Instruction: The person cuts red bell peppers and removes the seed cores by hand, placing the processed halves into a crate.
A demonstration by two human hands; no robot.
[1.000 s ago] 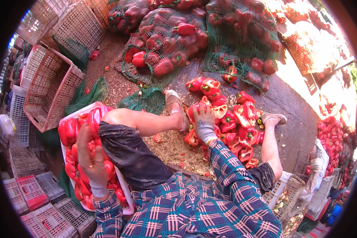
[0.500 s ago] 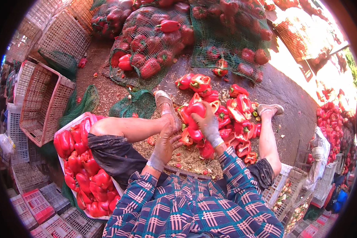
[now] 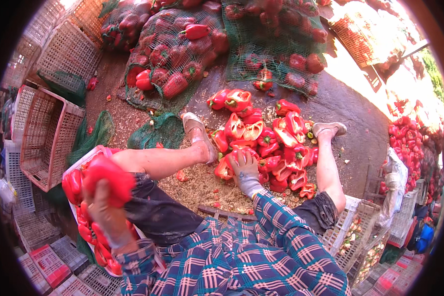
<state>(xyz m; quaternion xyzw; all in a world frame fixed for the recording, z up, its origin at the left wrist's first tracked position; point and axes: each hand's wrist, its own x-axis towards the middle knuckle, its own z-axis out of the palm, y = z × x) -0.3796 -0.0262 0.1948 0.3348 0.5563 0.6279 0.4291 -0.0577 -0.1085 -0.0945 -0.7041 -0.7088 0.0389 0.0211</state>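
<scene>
My left hand is closed around a red bell pepper, blurred by motion, above a crate of red peppers at my left. In front of me, between my feet, lies a heap of red bell peppers, several cut open with pale insides showing. At the near left of that heap my right hand, in a pale, soiled covering, has its fingers bent over another red pepper. The palm side of this hand is hidden.
Green mesh sacks of peppers lie ahead. Stacked plastic crates and loose green netting are on the left. A crate with scraps stands by my right knee. More peppers are piled at far right.
My left hand has swung left from mid-front to the crate and now carries a pepper. My right hand has moved slightly down and left, onto the heap. The view has shifted a little.
</scene>
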